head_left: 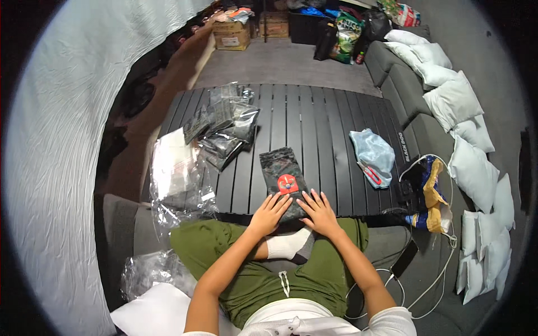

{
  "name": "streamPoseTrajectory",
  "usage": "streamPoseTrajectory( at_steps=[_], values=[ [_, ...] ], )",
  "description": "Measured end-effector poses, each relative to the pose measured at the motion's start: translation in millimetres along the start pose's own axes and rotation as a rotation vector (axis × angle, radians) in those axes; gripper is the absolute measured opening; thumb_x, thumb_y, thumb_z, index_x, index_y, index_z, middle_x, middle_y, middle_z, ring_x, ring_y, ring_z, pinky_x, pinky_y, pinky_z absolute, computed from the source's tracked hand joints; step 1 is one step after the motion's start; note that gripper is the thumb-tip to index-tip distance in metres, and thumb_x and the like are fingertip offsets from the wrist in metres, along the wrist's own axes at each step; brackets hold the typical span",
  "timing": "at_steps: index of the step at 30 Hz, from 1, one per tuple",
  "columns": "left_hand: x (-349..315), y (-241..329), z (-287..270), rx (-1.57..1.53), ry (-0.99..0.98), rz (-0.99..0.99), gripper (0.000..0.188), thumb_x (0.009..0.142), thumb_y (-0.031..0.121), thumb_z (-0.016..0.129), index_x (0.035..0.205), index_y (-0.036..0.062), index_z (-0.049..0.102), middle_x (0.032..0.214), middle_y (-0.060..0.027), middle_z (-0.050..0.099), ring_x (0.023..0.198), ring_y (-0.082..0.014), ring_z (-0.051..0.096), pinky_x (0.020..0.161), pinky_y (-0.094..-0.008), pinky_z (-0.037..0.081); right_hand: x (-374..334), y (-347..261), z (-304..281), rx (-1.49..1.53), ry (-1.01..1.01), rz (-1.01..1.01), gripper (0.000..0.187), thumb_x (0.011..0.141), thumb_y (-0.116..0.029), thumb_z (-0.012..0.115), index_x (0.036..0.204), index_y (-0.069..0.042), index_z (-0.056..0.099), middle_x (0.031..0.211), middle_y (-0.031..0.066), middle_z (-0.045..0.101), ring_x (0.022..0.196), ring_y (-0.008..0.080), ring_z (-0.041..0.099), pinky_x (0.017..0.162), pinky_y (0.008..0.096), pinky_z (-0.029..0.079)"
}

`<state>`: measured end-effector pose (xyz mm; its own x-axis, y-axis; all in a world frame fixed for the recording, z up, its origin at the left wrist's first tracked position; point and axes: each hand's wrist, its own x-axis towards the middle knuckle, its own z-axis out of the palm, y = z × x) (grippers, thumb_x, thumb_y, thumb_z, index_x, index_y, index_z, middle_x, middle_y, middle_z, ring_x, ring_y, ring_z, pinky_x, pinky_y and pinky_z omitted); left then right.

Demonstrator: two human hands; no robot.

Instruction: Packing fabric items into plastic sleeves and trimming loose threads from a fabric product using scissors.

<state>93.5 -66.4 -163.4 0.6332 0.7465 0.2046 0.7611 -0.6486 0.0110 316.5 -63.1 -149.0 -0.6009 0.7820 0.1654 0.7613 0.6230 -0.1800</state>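
Note:
A folded dark camouflage cloth item (283, 161) with a red printed patch (287, 183) lies at the near edge of the slatted table. My left hand (270, 214) rests flat on its lower left side, fingers stretched out. On the lower right side, my right hand (320, 215) lies with its fingers spread. Neither hand grips anything, and the cloth's near end is partly covered by them. Farther left is a pile of dark folded pieces in clear plastic bags (227, 120). To the right, small red-handled scissors or snips (370, 173) lie on a light blue cloth (374, 150).
Clear plastic sleeves (178, 168) hang over the table's (314, 123) left edge. A yellow and blue bag (434, 196) with white cables stands at the right. White pillows (471, 162) line the grey sofa. Cardboard boxes (231, 37) sit on the floor beyond.

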Motion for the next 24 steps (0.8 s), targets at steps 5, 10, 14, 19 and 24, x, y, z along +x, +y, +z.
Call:
streamPoseTrajectory(
  at_steps=[5,10,14,19,24],
  values=[
    [6,-8,-12,-0.212,-0.130,-0.002,0.074,0.062,0.013,0.064,0.130,0.0161,0.035,0.135,-0.0053,0.034,0.125,-0.0240,0.030,0.104,-0.0401,0.023,-10,4,11,-0.013,0.065,-0.041,0.053,0.074,-0.028,0.062,0.124,-0.021,0.045,0.132,0.0040,0.039,0.125,0.0271,0.030,0.102,0.0462,0.022],
    [-7,-17,-15,-0.320,-0.104,-0.016,0.061,0.069,0.013,0.062,0.126,0.0232,0.043,0.131,-0.0054,0.040,0.123,-0.0219,0.035,0.105,-0.0407,0.022,-4,2,-2,0.189,0.101,-0.075,0.045,0.075,-0.028,0.063,0.118,-0.017,0.051,0.125,0.0069,0.046,0.125,0.0285,0.031,0.102,0.0464,0.022],
    [-3,-19,-20,-0.646,0.079,-0.151,0.033,0.081,0.018,0.053,0.114,0.0163,0.054,0.106,-0.0107,0.058,0.105,-0.0245,0.051,0.102,-0.0439,0.026,14,5,-15,0.430,0.042,-0.037,0.049,0.072,-0.026,0.066,0.116,-0.013,0.051,0.127,0.0080,0.044,0.127,0.0296,0.027,0.103,0.0465,0.020],
    [6,-31,-19,-0.913,0.100,-0.469,0.030,0.085,0.024,0.050,0.107,0.0050,0.055,0.079,-0.0185,0.057,0.075,-0.0290,0.056,0.081,-0.0377,0.038,38,22,-6,0.841,0.018,0.222,0.032,0.078,-0.021,0.060,0.101,0.000,0.057,0.099,0.0131,0.060,0.081,0.0211,0.058,0.075,0.0285,0.045],
    [41,-48,-8,-1.131,0.453,-0.778,0.043,0.087,0.036,0.051,0.075,-0.0053,0.053,0.055,-0.0016,0.045,0.054,-0.0078,0.039,0.050,-0.0286,0.035,76,19,7,1.075,0.194,0.358,0.024,0.087,-0.023,0.052,0.094,0.000,0.055,0.074,0.0074,0.056,0.070,0.0083,0.048,0.065,0.0270,0.042]
  ],
)
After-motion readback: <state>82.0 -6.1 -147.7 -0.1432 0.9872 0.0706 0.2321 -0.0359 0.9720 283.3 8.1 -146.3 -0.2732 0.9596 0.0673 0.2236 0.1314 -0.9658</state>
